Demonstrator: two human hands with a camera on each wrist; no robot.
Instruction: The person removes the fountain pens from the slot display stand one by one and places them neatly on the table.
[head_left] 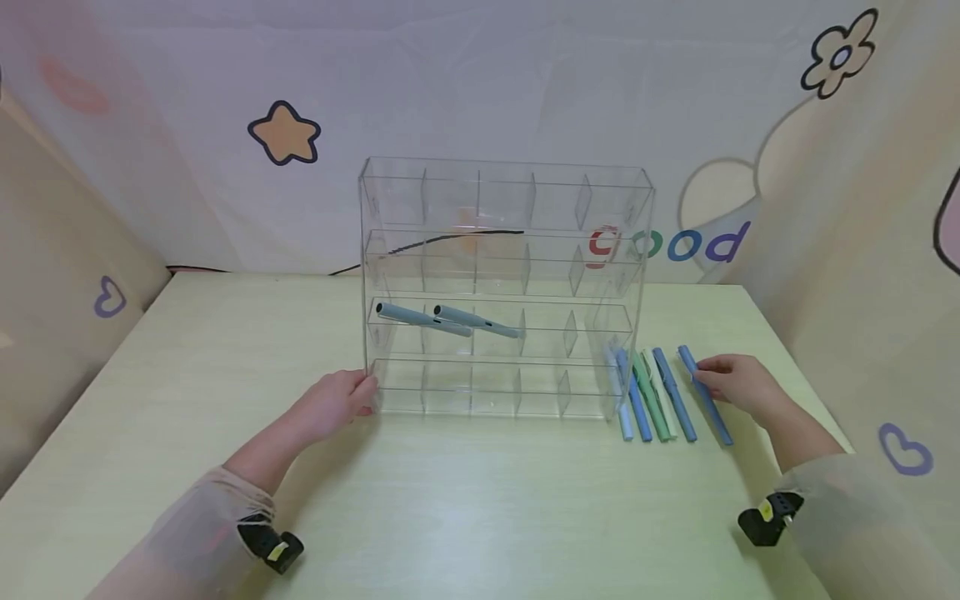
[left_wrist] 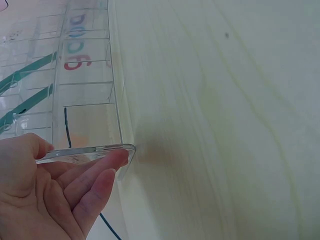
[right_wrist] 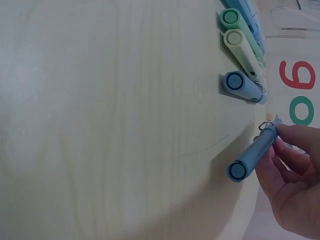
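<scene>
The right hand [head_left: 738, 387] held a blue pen [head_left: 716, 417] near the right side of the tabletop [head_left: 480, 508]. Its grip was narrow, thumb and fingers pinching the barrel toward the end with the small metal ring [right_wrist: 265, 125], so the other end stuck out bare; a pinch there probably made the long pen easy to turn. Whether the pen touched the tabletop, I could not tell.

Five other pens [head_left: 654, 400] lay side by side between it and the right end of the clear rack [head_left: 498, 361]; roughly parallel, they were perhaps lined up so each could be taken singly.

The left hand [head_left: 333, 406] gripped the rack's lower left corner, thumb and fingers on opposite faces of the side panel with only that thin sheet between them, presumably to steady a light stand. Two blue-grey pens [head_left: 423, 318] lay slanted in its third tier down.
</scene>
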